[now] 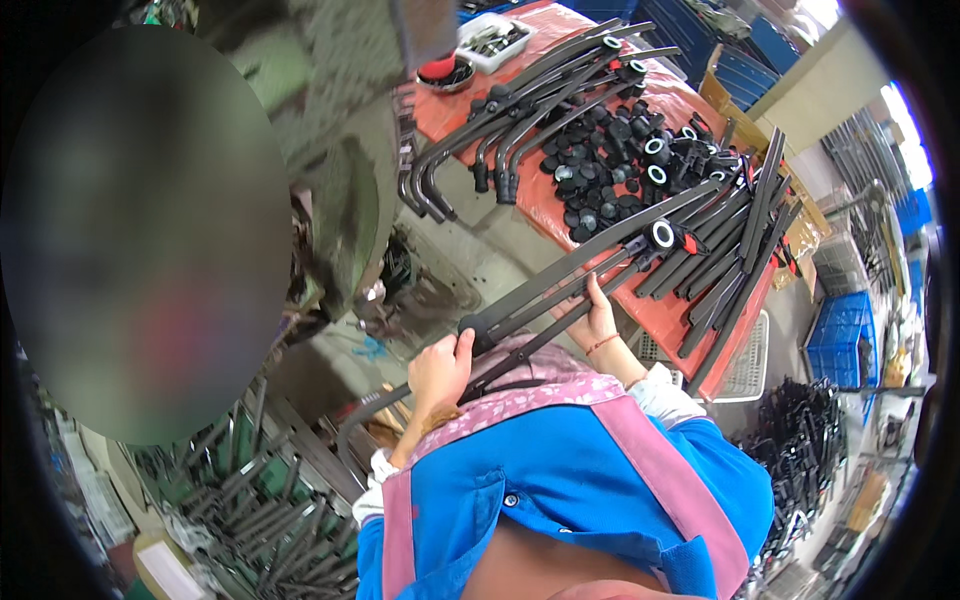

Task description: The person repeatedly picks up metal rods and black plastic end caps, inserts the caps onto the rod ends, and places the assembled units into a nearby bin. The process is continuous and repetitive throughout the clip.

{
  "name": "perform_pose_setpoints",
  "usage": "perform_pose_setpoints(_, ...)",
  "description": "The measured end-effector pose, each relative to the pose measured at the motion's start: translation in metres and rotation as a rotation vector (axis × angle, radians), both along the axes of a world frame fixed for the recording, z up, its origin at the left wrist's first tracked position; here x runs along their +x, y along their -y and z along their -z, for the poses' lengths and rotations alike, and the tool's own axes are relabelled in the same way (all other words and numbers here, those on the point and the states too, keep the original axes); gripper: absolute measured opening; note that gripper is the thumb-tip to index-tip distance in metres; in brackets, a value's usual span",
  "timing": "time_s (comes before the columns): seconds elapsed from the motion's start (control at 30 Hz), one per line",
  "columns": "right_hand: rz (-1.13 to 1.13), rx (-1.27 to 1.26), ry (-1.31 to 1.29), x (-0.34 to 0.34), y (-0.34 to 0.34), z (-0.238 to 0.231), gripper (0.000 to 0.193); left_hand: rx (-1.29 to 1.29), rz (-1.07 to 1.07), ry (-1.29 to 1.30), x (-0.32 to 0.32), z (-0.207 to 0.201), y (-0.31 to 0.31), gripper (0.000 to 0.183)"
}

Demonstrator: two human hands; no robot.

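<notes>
My dark tube assembly (560, 272) crosses the middle of the picture in front of my apron, its long axis slanting from lower left to upper right. The white-ringed hub (661, 235) sits toward the upper right, and a bent tube (345, 440) curls downward past my wrist at lower left. I judge it stiff and fairly light for its length, smooth enough to slide a little, hardly fragile, though the parallel bars could swing and pinch at their pivots.

My left grip (440, 375) is closed around it beside the black joint (478, 328); my right grip (592, 322) clasps the lower bars from beneath, thumb up, some fingers hidden. Taking hold at these 2 places, either side of the middle, should balance it well.

Beyond, its far end overlaps the red-covered counter (662, 322), and I cannot tell if they touch. Loose bars (710, 260) lie at right, black caps (600, 170) above centre, and bent tubes (520, 120) toward the top.
</notes>
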State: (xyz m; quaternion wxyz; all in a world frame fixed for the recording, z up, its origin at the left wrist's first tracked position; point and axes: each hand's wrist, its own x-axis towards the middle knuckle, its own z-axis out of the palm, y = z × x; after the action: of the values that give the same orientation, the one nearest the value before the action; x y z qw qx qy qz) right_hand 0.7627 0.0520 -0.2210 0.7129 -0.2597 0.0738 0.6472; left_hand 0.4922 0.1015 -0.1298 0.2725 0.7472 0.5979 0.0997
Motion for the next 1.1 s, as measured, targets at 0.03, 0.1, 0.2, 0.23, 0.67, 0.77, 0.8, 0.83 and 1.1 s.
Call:
perform_pose_setpoints(0.03,0.017,-0.02,0.108,-0.007,-0.004,-0.01,0.049,0.002,-0.008,0.002,-0.002,-0.001,-0.003,0.054)
perform_pose_setpoints(0.1,-0.012,0.045,0.15,-0.01,-0.002,-0.036,0.049,-0.042,-0.016,0.029,-0.005,-0.011,-0.007,0.052)
perform_pose_setpoints(0.2,0.004,0.15,0.305,0.001,-0.016,-0.065,0.054,-0.071,-0.015,0.196,-0.002,-0.005,-0.017,0.049)
perform_pose_setpoints(0.23,0.018,0.162,0.345,0.007,-0.025,-0.073,0.055,-0.053,-0.011,0.26,0.005,-0.005,-0.024,0.05)
perform_pose_setpoints(0.67,0.077,0.109,0.349,0.155,-0.229,-0.073,0.046,-0.044,-0.043,0.303,0.153,-0.014,-0.181,0.051)
perform_pose_setpoints(0.77,0.084,0.045,0.359,0.184,-0.27,-0.065,0.044,-0.055,-0.018,0.218,0.184,-0.013,-0.21,0.049)
perform_pose_setpoints(0.8,0.142,0.037,0.299,0.193,-0.286,-0.066,0.028,-0.036,-0.005,0.257,0.196,-0.012,-0.223,0.049)
perform_pose_setpoints(0.83,0.159,0.058,0.287,0.205,-0.301,-0.063,0.027,-0.031,-0.017,0.198,0.21,-0.021,-0.234,0.05)
perform_pose_setpoints(1.1,0.361,-0.379,1.103,0.278,-0.375,-0.005,0.05,0.025,0.0,0.131,0.294,0.003,-0.306,0.048)
